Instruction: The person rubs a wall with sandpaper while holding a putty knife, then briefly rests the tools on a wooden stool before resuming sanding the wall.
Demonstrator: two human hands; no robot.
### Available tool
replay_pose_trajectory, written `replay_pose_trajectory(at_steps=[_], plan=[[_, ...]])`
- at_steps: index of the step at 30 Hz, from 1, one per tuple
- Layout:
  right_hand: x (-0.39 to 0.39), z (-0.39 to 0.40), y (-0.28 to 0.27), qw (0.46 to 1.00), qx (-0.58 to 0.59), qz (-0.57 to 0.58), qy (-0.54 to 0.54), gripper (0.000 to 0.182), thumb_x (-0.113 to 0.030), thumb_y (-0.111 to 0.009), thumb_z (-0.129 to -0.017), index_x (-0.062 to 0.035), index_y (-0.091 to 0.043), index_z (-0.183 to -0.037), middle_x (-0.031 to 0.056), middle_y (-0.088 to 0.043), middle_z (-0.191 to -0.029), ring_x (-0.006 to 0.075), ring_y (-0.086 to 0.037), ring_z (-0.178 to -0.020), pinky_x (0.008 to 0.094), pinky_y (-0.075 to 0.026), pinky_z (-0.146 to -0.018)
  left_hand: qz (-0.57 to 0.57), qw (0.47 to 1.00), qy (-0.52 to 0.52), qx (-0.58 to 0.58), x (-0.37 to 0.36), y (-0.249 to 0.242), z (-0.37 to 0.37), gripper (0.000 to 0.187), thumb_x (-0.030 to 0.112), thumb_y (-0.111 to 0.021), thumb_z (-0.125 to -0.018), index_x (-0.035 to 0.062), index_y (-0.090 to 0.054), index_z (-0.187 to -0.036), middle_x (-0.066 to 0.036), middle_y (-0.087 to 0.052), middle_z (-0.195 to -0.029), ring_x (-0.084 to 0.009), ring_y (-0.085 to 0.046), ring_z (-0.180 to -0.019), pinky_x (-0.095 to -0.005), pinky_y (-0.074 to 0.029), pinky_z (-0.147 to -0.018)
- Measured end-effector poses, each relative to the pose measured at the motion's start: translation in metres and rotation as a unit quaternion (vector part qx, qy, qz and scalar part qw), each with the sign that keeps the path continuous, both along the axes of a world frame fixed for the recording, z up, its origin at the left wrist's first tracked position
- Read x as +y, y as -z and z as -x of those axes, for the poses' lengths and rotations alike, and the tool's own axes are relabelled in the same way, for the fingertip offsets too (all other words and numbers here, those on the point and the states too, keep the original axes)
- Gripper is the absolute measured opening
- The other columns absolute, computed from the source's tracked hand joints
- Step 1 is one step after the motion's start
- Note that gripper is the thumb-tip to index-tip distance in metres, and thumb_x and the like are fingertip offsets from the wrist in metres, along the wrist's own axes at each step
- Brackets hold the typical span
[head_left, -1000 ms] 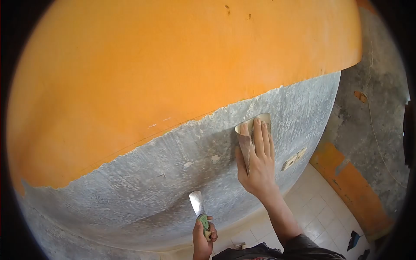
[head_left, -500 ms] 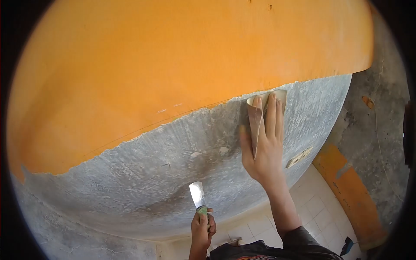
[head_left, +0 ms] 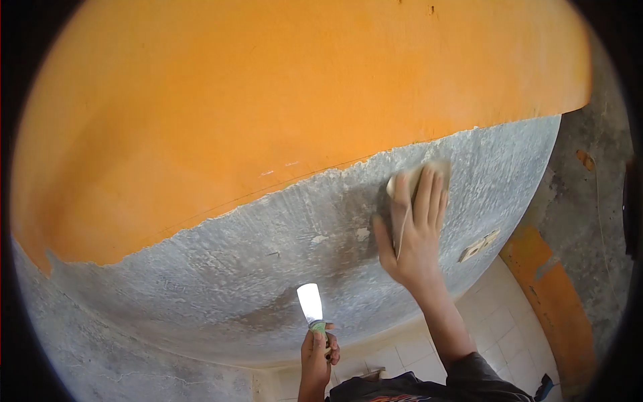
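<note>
A right hand (head_left: 416, 231) presses a folded sheet of pale tan sandpaper (head_left: 406, 194) flat against a wall (head_left: 254, 268), fingers spread over it, just below the ragged edge where orange paint (head_left: 268, 100) meets bare grey plaster. Lower and to the left, well apart, the left hand (head_left: 317, 355) grips the green handle of a putty knife (head_left: 311, 309), its shiny blade pointing up. A white tiled floor (head_left: 495, 321) shows lower right.

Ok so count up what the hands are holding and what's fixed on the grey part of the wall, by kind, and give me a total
Putty knife, in the left hand: 1
Folded sandpaper sheet, pressed to the wall under the right hand: 1
Wall outlet plate: 1
Total: 3
</note>
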State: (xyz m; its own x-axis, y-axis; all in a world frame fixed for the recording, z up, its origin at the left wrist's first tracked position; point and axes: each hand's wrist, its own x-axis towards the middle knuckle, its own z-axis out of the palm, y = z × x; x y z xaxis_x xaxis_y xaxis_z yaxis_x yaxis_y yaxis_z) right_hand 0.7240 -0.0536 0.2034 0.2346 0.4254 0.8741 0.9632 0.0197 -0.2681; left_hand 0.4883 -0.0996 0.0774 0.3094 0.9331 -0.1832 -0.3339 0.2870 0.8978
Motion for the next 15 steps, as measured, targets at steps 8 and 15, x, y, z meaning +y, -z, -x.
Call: replay_pose_trajectory(at_steps=[8, 15], plan=[[-0.01, 0.025, 0.095, 0.995, 0.01, 0.092, -0.03, 0.054, -0.029, -0.061, -0.083, -0.003, -0.048, -0.129, 0.038, -0.03, -0.136, 0.0572, -0.022, -0.128, 0.068, -0.018, -0.1, -0.021, 0.999, -0.021, 0.026, -0.006, 0.005, -0.001, 0.041, 0.039, -0.039, -0.099, 0.0011, -0.045, -0.115, -0.002, -0.049, -0.072, -0.0087, -0.045, -0.054, -0.0223, -0.036, -0.046], [0.004, 0.02, -0.002, 0.998, -0.039, 0.008, -0.048, 0.056, -0.029, -0.059, -0.085, 0.0011, -0.044, -0.13, 0.0415, -0.029, -0.134, 0.058, -0.024, -0.127, 0.0703, -0.017, -0.098, 0.003, 0.999, -0.033, -0.002, -0.007, 0.002, -0.006, 0.043, 0.043, -0.041, -0.097, 0.0035, -0.046, -0.113, -0.002, -0.047, -0.068, -0.0101, -0.043, -0.051, -0.0239, -0.032, -0.043]])
